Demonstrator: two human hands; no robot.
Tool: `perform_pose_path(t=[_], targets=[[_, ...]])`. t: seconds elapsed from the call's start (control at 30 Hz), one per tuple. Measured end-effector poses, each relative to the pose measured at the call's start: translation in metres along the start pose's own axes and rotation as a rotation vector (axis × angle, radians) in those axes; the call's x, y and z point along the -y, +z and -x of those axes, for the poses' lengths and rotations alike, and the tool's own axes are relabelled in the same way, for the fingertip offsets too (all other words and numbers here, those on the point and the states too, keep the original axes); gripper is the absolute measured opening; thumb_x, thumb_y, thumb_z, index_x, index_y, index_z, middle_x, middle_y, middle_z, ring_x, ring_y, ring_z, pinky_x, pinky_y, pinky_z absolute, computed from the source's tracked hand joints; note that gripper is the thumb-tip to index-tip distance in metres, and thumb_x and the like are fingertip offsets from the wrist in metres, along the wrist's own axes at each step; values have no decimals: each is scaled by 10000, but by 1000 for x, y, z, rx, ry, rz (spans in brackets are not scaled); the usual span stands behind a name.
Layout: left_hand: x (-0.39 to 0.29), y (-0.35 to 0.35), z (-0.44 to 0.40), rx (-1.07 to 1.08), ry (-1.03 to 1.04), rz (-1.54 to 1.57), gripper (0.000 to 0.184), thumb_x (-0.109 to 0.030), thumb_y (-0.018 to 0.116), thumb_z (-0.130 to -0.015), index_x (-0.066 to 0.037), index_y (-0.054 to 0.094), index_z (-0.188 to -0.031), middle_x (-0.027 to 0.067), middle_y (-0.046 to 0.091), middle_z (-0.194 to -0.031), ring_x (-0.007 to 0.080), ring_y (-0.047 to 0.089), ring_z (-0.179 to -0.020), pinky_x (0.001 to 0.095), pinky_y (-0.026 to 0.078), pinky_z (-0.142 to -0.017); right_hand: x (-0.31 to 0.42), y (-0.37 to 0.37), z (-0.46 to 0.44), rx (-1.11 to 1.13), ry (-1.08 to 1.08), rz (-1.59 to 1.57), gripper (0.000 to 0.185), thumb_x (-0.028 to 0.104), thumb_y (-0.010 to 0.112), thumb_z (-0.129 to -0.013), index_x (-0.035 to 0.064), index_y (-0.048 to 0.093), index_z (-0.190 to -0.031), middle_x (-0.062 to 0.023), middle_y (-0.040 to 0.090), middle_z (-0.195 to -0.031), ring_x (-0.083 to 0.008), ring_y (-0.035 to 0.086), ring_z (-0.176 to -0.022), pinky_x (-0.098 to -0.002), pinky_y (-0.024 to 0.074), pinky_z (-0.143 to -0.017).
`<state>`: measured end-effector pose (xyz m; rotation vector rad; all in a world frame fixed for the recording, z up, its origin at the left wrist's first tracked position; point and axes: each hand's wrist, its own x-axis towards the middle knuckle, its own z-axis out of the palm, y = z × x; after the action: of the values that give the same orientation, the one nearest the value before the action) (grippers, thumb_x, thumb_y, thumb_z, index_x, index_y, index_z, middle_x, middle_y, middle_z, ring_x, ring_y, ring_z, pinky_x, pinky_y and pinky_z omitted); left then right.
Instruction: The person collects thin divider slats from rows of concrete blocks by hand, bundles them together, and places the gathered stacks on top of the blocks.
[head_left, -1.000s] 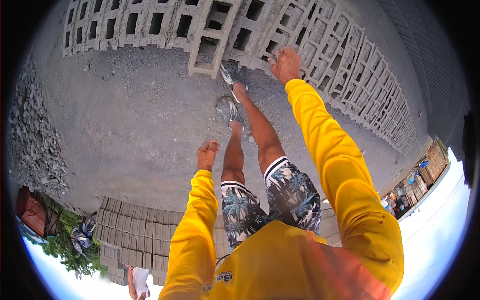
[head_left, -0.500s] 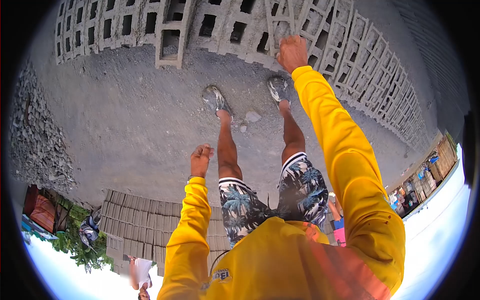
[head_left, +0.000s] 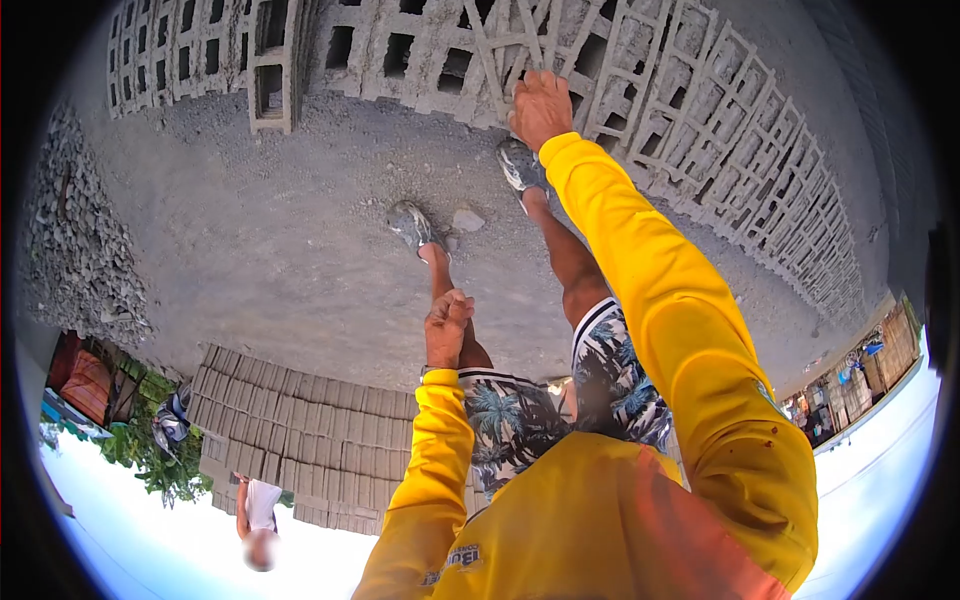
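Note:
My right hand (head_left: 542,108) reaches forward, its curled fingers at the near end of a grey hollow concrete block (head_left: 497,60) that sits askew in the row. The fingertips are partly hidden, but the hand looks closed on this block. In front of my left thigh hangs my left hand (head_left: 447,327), its fingers curled in and nothing visible in them. More hollow blocks (head_left: 398,55) stand side by side in front of me, their openings showing.
A long row of blocks (head_left: 770,170) curves off to the right. One block (head_left: 270,90) juts toward me on the left. Loose stone (head_left: 466,220) lies near my feet, with a gravel heap (head_left: 85,240) at far left. Behind me are stacked blocks (head_left: 300,430) and a person (head_left: 262,505).
My view and body have shifted to the right along the row. My left foot has moved, and my left hand has come in closer to my leg. My right hand stays at the askew block.

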<state>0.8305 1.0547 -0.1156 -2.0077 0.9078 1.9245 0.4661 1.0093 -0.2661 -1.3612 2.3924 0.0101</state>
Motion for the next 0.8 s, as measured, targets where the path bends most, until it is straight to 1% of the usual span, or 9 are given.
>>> perform_pose_path(t=[0.07, 0.13, 0.27, 0.33, 0.47, 0.5, 0.63, 0.73, 0.8], targets=[[-11, 18, 14, -22, -23, 13, 346, -351, 647, -976, -52, 658, -1150, 66, 709, -1005, 122, 634, -888, 249, 491, -777, -4, -2, 14, 2, 2, -84, 306, 218, 737, -753, 34, 735, -998, -106, 599, -1066, -282, 513, -1081, -434, 370, -949], [-8, 25, 16, -9, -2, 8, 357, -368, 629, -980, -64, 668, -1163, 80, 722, -1030, 149, 660, -911, 281, 498, -797, -13, -13, 11, -19, -30, -109, 277, 206, 735, -755, 33, 740, -972, -101, 594, -1058, -281, 508, -1084, -434, 365, -962], [0, 27, 30, -33, -21, -11, 364, -374, 616, -983, -74, 666, -1184, 94, 730, -1046, 169, 678, -924, 305, 503, -807, -47, -49, 45, 35, -111, -10, 256, 220, 741, -728, 51, 752, -920, -88, 593, -1085, -279, 496, -1112, -442, 341, -998], [8, 30, 35, -47, -46, 5, 374, -386, 619, -978, -74, 665, -1179, 96, 733, -1042, 166, 680, -914, 302, 501, -796, -79, -60, 72, 123, -178, 67, 272, 218, 738, -741, 51, 746, -957, -94, 584, -1105, -284, 493, -1128, -456, 339, -1012], [40, 32, 33, -43, -115, -47, 378, -399, 627, -970, -77, 670, -1164, 94, 735, -1037, 168, 681, -909, 298, 500, -794, -135, -31, 111, 175, -210, 156, 342, 211, 734, -762, 52, 705, -1064, -106, 567, -1141, -295, 495, -1146, -485, 343, -1025], [42, 35, 28, -33, -121, -61, 380, -402, 631, -967, -78, 671, -1159, 93, 736, -1035, 168, 682, -907, 297, 500, -794, -135, -29, 113, 173, -122, 142, 404, 206, 737, -764, 53, 658, -1128, -105, 556, -1140, -298, 504, -1130, -499, 352, -1020], [71, 36, 35, -35, -128, -44, 383, -406, 636, -960, -70, 675, -1140, 90, 737, -1029, 164, 682, -897, 292, 499, -786, -132, -16, 115, 141, -116, 180, 364, 181, 710, -785, 76, 646, -1128, -99, 551, -1090, -289, 519, -1086, -488, 365, -1000], [85, 44, 25, -23, -115, -29, 380, -399, 633, -962, -62, 674, -1133, 91, 738, -1027, 165, 683, -894, 291, 499, -783, -136, -10, 114, 49, -157, 228, 309, 163, 693, -792, 78, 671, -1089, -99, 560, -1079, -284, 522, -1088, -475, 368, -989], [97, 44, 24, -13, -97, -36, 376, -392, 628, -966, -58, 671, -1135, 92, 738, -1025, 166, 683, -892, 290, 500, -784, -132, -1, 114, 52, -139, 223, 251, 154, 690, -787, 76, 703, -1026, -97, 565, -1078, -282, 522, -1097, -467, 364, -998]])
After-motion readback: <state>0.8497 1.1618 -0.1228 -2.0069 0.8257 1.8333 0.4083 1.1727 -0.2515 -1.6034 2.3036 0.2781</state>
